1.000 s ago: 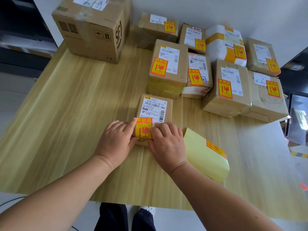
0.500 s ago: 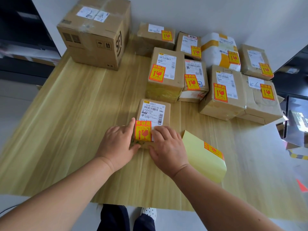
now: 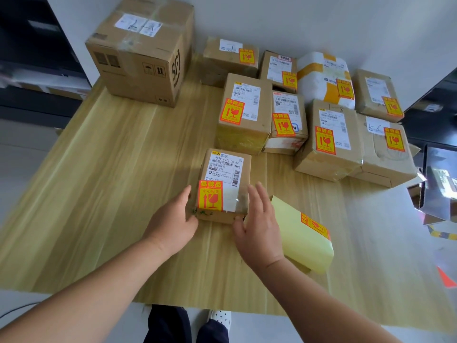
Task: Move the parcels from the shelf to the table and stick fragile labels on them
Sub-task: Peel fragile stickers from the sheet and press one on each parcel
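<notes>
L hand (image 3: 173, 220) and R hand (image 3: 259, 225) flank the small parcel (image 3: 226, 178), palms inward, fingers straight, not curled round it. L lies against its left side, R at its right w/ thumb by the near corner. The parcel sits toward the table (image 3: 111, 194) front, fragile label (image 3: 210, 195) on top. Label sheet (image 3: 296, 233) lies just beside R hand.

Wall (image 3: 321, 26): plain white, behind the far edge of the desk.
Floor (image 3: 22, 169): pale grey, at left.
Trousers (image 3: 168, 325): dark, seen at the bottom of the frame.
Shoe (image 3: 220, 318): white with dark dots, beside the trousers.
Cable (image 3: 14, 311): thin and black, curving across the bottom-left corner.
Scrap (image 3: 446, 280): orange-red triangle on the floor at right.
</notes>
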{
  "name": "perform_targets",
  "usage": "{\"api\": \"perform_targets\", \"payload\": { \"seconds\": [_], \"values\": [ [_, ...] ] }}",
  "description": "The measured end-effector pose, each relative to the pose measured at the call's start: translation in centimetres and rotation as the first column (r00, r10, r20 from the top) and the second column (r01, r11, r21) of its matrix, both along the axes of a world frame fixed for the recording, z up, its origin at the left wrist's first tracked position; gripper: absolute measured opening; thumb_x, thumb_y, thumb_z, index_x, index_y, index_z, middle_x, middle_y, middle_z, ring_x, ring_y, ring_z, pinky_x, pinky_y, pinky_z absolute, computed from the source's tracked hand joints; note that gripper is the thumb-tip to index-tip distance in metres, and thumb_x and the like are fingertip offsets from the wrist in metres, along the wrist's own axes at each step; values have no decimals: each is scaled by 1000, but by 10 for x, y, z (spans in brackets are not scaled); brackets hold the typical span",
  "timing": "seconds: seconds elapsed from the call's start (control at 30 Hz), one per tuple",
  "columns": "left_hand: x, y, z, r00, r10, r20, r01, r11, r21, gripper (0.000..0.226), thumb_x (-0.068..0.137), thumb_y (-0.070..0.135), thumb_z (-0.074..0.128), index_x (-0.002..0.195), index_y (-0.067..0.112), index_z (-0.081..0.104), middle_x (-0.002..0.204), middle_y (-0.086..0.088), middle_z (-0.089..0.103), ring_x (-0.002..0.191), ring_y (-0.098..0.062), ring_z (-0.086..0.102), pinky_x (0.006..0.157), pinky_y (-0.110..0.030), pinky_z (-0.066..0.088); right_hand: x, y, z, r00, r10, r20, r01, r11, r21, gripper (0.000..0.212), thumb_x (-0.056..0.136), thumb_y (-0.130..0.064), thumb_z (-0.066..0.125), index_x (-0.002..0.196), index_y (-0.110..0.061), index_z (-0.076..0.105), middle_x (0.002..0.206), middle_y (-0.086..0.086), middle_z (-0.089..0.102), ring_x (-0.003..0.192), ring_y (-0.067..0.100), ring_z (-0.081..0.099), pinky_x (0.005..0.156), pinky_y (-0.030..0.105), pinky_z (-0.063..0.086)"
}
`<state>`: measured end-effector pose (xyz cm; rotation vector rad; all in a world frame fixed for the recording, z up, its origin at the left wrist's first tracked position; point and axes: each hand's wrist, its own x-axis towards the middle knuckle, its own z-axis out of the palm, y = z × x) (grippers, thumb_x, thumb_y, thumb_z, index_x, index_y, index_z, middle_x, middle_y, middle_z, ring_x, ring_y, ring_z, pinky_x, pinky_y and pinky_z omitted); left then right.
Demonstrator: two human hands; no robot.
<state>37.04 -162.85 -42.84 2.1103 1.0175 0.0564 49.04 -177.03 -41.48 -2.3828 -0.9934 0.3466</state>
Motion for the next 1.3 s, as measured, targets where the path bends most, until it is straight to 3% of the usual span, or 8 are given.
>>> {"api": "perform_targets", "payload": {
  "seconds": [0.1,0.17,0.23,0.43,0.6,0.9,1.03,1.3],
  "values": [
    [4,-3,4,993,106,46,-95,977,-190,64,87,13,50,147,28,33,121,0,64,101,-15,62,88,-35,51,-3,1,3,965,-124,-231,102,989,-104,67,94,-22,49,153,-19,19,152,0,36,132,20,43,101,28,38],
    [5,-6,8,991,123,51,-109,969,-221,57,87,11,51,140,30,43,90,-1,68,76,-21,61,72,-36,51,-3,3,8,961,-117,-250,91,989,-114,63,95,-23,48,152,-21,22,144,1,47,123,21,52,93,29,43],
    [4,-8,13,989,140,50,-126,967,-222,53,87,13,53,136,32,46,82,-3,66,72,-20,58,69,-35,49,-4,6,14,965,-93,-244,62,990,-129,62,97,-25,47,153,-20,20,145,1,46,124,22,51,95,29,42],
    [-12,-4,35,977,194,84,-175,966,-190,36,76,29,51,98,58,50,89,6,68,82,-20,65,81,-43,53,-9,24,30,981,21,-192,-45,992,-121,62,99,-27,45,154,-20,16,145,2,46,122,22,52,95,32,44],
    [-17,26,58,964,244,109,-236,968,-81,33,87,14,54,101,44,50,76,-2,65,68,-25,58,67,-35,48,-9,59,50,981,99,-164,-114,990,-85,63,100,-27,44,154,-17,14,151,3,39,130,22,46,100,31,40],
    [23,107,83,979,145,141,-155,986,61,39,86,19,64,122,28,54,101,11,63,96,-20,60,84,-35,50,21,136,59,995,95,20,-92,987,-134,68,97,-31,49,153,-10,16,153,5,35,137,23,36,110,34,32],
    [49,139,79,985,97,141,-106,992,60,43,86,18,64,127,25,52,110,6,64,102,-22,59,87,-34,49,42,165,60,984,80,157,-41,971,-236,73,97,-39,45,153,-10,9,159,6,21,149,23,11,121,38,9],
    [98,195,53,993,28,116,-34,998,49,58,87,24,61,141,29,39,116,6,63,101,-21,59,86,-35,50,85,214,50,986,36,165,17,951,-309,79,98,-49,40,154,-12,-1,163,2,8,150,21,-6,119,40,-4]
  ]
}}
